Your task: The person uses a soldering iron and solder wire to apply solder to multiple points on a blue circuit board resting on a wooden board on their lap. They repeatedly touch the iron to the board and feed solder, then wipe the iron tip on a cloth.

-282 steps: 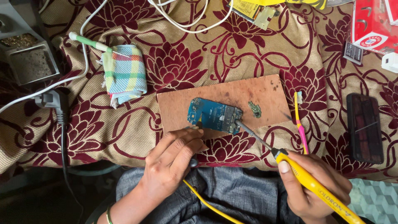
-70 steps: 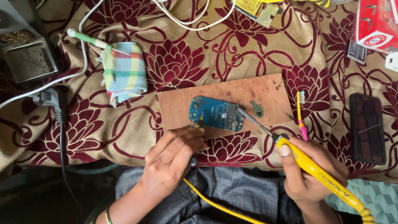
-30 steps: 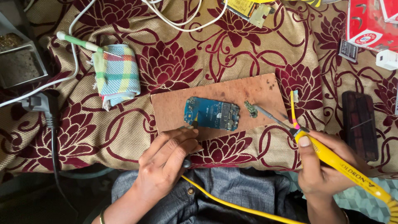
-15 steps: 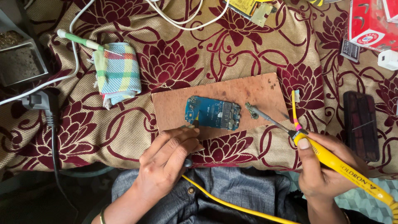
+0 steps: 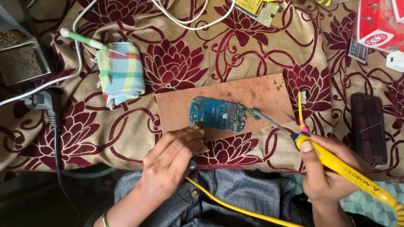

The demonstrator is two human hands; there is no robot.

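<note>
right hand (image 5: 332, 172) clamped around the yellow soldering iron (image 5: 336, 162), tip at the blue circuit board (image 5: 219, 114), left hand (image 5: 172, 162) pinching tweezers (image 5: 201, 123) there, mid-soldering, steadiness needed.

Red and white cardboard box (image 5: 381, 23) at my far right corner, small dark labelled card (image 5: 358, 51) just beside it — yellow labelled pack (image 5: 252, 6) at the top edge, partly cut off.
</note>
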